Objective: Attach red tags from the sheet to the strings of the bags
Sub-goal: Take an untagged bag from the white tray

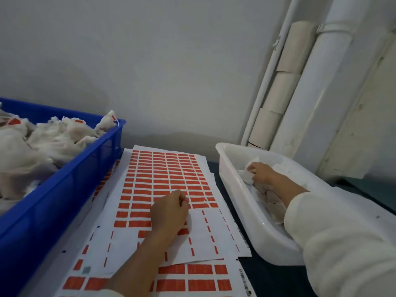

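A white sheet (162, 174) covered in rows of red tags lies in the middle of the table, its lower rows mostly peeled off. My left hand (169, 211) rests on the sheet with fingers curled, the fingertips pinching at a red tag (186, 200). My right hand (261, 173) is inside the white tub (227, 166) on the right, gripping a white bag (246, 175). More bags lie in the tub under my forearm.
A blue crate (70, 189) at the left holds a heap of white bags, several with red tags. More tag sheets lie stacked under the top one. White pipes and cardboard rolls (280, 93) stand in the right corner against the wall.
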Tool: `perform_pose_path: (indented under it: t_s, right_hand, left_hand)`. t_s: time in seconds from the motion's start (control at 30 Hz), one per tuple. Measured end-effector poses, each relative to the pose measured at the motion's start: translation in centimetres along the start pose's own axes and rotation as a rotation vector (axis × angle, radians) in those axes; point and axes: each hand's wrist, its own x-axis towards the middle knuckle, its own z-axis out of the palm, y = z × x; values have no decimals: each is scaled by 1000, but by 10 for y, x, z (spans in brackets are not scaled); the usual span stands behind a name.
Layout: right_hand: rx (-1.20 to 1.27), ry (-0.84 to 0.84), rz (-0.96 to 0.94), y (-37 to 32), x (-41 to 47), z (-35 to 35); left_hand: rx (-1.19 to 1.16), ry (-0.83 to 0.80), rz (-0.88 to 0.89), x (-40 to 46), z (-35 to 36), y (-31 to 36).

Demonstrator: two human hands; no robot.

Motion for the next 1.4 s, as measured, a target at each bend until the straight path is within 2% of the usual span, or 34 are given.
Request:
perform_pose_path:
  t_s: [0.07,0.23,0.37,0.57,0.73,0.87,1.07,1.2,1.3,1.4]
  right_hand:
    - [-1,6,6,2,8,8]
    - [-458,7,-91,-8,21,26]
    - [-591,158,-144,-12,21,29]
    - [-41,416,-169,-17,13,1]
    - [137,544,-314,-38,-13,-34]
    - [200,578,-436,-67,-48,-54]
    - [404,485,-527,-105,-116,-56]
    - [514,351,-531,-121,-160,-27]
    - [581,266,-530,-127,-185,0]
    - [665,157,-493,-127,-199,28]
  left_hand:
    - [-7,6,-11,3,4,-4]
    - [-4,16,-18,9,9,-6]
    - [2,29,-13,9,9,-5]
    - [-20,34,-23,6,7,-3]
    - [-9,36,-44,4,5,-3]
    - [-6,18,-86,-2,-1,-2]
    - [-39,-110,-107,-17,-21,-2]
    - [-106,-281,-116,-22,-36,-2]
    - [-332,-395,-165,-27,-55,3]
    - [-569,-378,-207,-38,-80,12]
